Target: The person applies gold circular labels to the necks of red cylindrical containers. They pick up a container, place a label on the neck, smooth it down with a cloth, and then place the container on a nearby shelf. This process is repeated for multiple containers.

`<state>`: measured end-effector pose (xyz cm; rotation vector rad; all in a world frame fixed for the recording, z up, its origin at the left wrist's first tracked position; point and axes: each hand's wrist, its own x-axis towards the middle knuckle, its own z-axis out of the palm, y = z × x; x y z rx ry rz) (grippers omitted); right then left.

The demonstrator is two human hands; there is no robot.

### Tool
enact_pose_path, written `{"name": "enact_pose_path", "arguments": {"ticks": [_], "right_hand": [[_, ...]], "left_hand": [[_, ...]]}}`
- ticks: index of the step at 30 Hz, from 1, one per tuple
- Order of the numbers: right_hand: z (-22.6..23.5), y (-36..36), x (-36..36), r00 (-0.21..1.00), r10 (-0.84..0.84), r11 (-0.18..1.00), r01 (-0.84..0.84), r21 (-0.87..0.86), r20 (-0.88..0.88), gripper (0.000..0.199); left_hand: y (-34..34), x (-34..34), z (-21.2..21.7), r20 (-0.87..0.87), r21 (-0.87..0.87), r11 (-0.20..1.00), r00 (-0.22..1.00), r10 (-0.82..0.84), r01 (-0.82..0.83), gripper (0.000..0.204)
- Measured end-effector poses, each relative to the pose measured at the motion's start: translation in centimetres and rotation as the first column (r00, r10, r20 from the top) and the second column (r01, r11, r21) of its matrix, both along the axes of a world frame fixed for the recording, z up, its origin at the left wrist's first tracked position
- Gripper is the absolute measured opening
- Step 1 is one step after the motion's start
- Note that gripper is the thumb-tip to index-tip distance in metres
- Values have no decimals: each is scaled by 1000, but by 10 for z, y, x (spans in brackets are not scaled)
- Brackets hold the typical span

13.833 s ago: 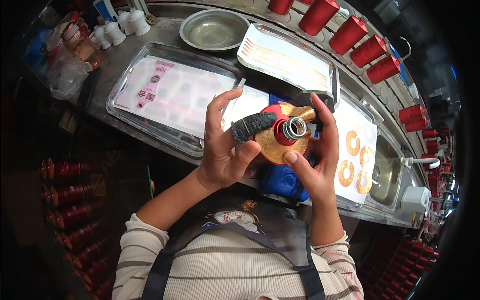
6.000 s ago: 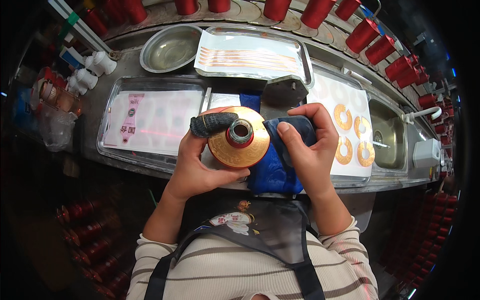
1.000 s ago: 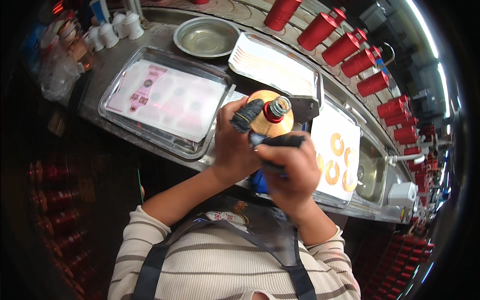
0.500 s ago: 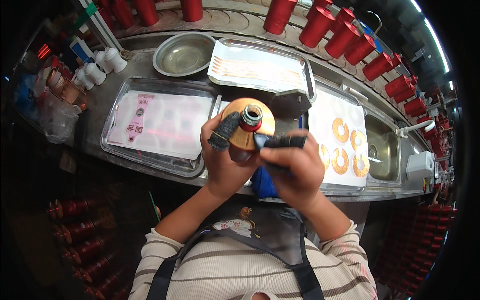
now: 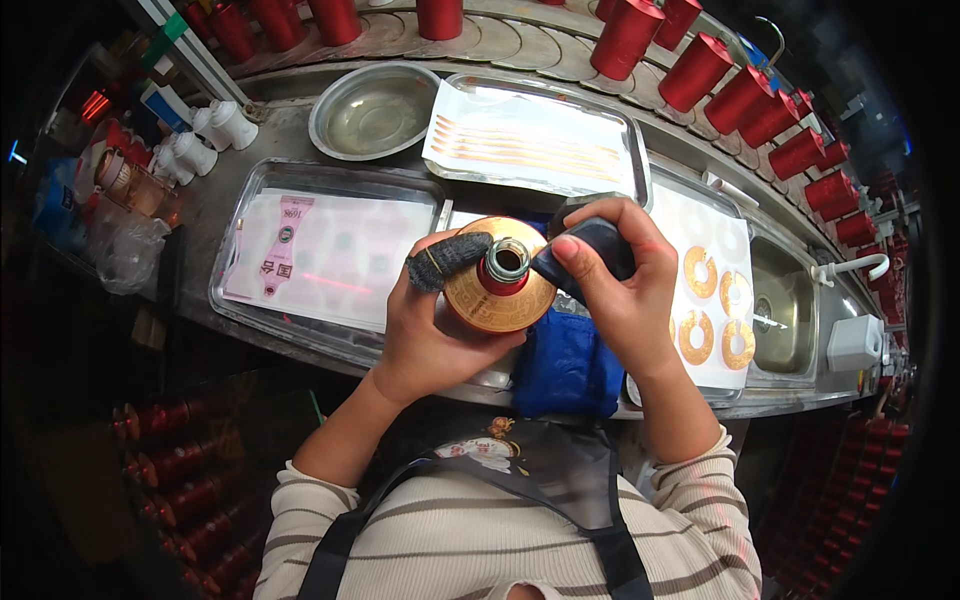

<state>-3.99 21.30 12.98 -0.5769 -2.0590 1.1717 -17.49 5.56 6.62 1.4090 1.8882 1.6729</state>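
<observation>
My left hand [image 5: 412, 335] is closed round a bottle [image 5: 478, 308] seen from above, its open glass mouth facing up. A gold ring-shaped decal covers the bottle's shoulder, with red at the neck. A dark fabric cover [image 5: 445, 262] held by a thin yellow band wraps my left thumb, which lies against the gold shoulder. My right hand [image 5: 640, 305] pinches a dark, flat scraper [image 5: 592, 258] between thumb and fingers. Its tip is at the right side of the bottle's neck; whether they touch I cannot tell. The bottle's lower body is hidden.
Gold ring decals [image 5: 697, 337] lie on a white sheet at right, beside a sink [image 5: 785, 345]. Orange-striped strips fill a tray [image 5: 640, 135] behind; pink-printed decals lie in the left tray [image 5: 225, 262]. A metal basin [image 5: 320, 120], blue cloth [image 5: 568, 375] and conveyor of red bottles [image 5: 695, 72] surround these.
My right hand has moved up and right, lifting the scraper off the front of the bottle's shoulder toward the neck's right side. The bottle sits slightly lower in view. Red bottles on the conveyor have shifted.
</observation>
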Motion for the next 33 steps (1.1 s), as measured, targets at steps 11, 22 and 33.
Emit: {"name": "enact_pose_path", "arguments": {"ticks": [11,22,33], "right_hand": [[18,23,-30,1000,-4,1000,4,18,-23,17],[5,-7,2,999,-5,999,3,-45,-45,17],[9,-35,24,1000,16,1000,-15,25,-14,18]], "left_hand": [[3,-29,12,403,-15,947,868,-288,321,89],[-9,19,-30,-96,200,980,995,30,-11,61],[16,27,-9,-82,166,970,977,196,-180,98]]}}
